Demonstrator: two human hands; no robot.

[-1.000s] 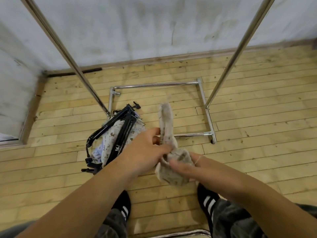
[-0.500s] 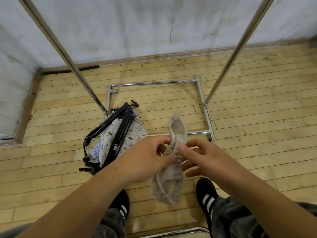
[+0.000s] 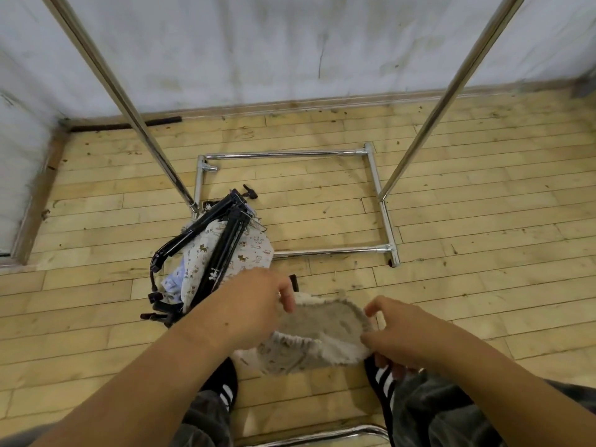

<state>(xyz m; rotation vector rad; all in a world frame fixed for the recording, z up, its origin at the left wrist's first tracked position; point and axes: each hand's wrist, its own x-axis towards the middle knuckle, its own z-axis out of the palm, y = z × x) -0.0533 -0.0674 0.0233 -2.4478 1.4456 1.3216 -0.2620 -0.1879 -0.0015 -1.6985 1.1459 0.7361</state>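
I hold a small beige speckled garment [image 3: 317,333] stretched sideways between both hands, above my feet. My left hand [image 3: 254,304] grips its left edge with curled fingers. My right hand [image 3: 396,333] pinches its right edge, thumb on top. The cloth's waistband opening faces up and a gathered hem hangs below.
A pile of black clip hangers [image 3: 222,240] and printed white clothes [image 3: 254,250] lies on the wooden floor at the left. A chrome rack base [image 3: 383,211] with two slanted uprights [image 3: 129,101] stands ahead by the white wall. My black striped shoes [image 3: 380,379] are below.
The garment was bunched upright between my hands; now my hands have moved apart and spread it out horizontally. The view has tilted slightly.
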